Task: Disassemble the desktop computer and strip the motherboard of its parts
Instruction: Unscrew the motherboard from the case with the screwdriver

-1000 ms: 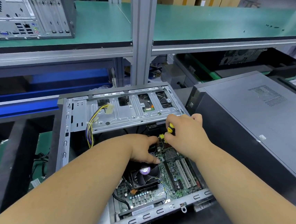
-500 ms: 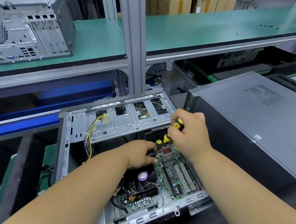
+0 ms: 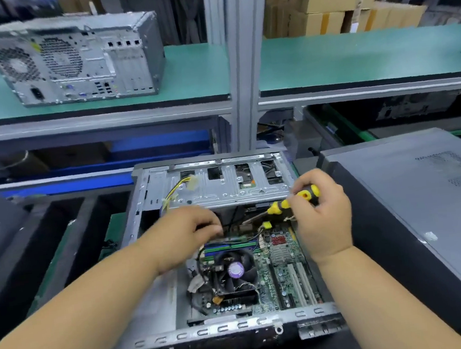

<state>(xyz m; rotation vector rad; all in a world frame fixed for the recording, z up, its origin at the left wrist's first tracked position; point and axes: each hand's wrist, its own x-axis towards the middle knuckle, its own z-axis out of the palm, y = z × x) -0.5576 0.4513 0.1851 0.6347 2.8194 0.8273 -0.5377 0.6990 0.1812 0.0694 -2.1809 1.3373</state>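
While the opened computer case (image 3: pixel 153 198) lies on its side at the near middle of the bench, the motherboard (image 3: pixel 281 256) sits inside it with the fan (image 3: pixel 234 268) at its left part. The right hand (image 3: pixel 323 218) curls round the yellow-and-black screwdriver (image 3: pixel 296 199), whose shaft slants down and left toward the board's far edge. The left hand (image 3: pixel 184 235) hovers over the far left of the board, fingers bent downward; blur hides whether they pinch anything. A closed grey tower (image 3: pixel 424 212) lies right of the case, another tower (image 3: pixel 77 59) stands on the far left shelf.
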